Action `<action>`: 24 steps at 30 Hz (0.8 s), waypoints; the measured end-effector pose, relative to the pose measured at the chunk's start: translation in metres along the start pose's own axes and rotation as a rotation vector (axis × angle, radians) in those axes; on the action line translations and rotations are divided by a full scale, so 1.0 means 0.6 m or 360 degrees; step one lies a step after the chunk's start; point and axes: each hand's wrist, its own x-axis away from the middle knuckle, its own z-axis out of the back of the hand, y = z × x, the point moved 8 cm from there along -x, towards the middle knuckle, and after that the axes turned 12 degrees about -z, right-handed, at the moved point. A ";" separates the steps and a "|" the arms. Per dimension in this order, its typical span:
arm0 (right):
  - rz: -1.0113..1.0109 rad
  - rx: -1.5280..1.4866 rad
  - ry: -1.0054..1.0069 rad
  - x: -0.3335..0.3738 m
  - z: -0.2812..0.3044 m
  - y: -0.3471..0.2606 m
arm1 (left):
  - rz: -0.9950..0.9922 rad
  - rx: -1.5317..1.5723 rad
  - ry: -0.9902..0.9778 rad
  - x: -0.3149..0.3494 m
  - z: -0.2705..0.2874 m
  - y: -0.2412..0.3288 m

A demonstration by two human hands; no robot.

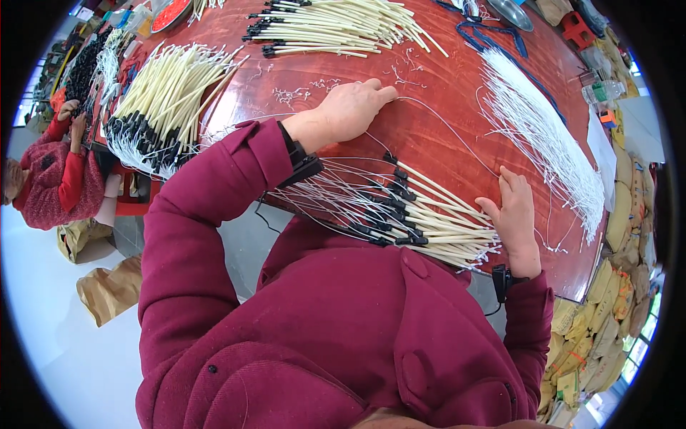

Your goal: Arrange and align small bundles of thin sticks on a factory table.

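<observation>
My left hand (354, 109) reaches over the red table, its fingers drawn together on a thin white string (444, 123). The string curves right to my right hand (513, 218), whose thumb stands apart from its raised fingers. Just below my hands, along the near edge, lies a bundle of cream-coloured sticks (443, 222) with black end pieces (389, 204). Loose white strings (332, 182) trail left from those ends, under my left forearm. Whether the string passes behind my right fingers is hard to make out.
A pile of white strings (547, 136) covers the right side. More cream sticks lie at the far side (350, 28) and in a left pile (168, 93). String scraps (293, 94) dot the table (279, 68). A co-worker (61, 171) sits at left; yellow sacks (593, 322) are stacked at right.
</observation>
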 end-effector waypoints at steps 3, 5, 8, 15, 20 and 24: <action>-0.0003 0.0010 -0.0004 0.000 0.001 -0.003 | -0.0054 -0.0043 -0.0005 0.001 0.005 0.006; -0.0065 -0.0003 -0.0057 -0.001 0.000 -0.002 | -0.0121 -0.0063 -0.0058 0.000 -0.001 0.004; -0.0062 -0.0001 -0.0066 0.000 0.001 -0.003 | -0.0157 -0.0054 -0.0050 0.000 -0.009 0.002; -0.0060 0.0039 -0.0110 0.000 -0.003 -0.003 | -0.0260 -0.0154 -0.0094 0.003 0.001 0.022; -0.0045 0.0052 -0.0176 0.000 0.000 -0.012 | -0.0214 0.0007 0.0007 0.018 0.008 0.034; -0.0044 0.0002 -0.0207 -0.007 -0.004 -0.007 | -0.0045 -0.0097 0.0117 0.034 0.000 0.024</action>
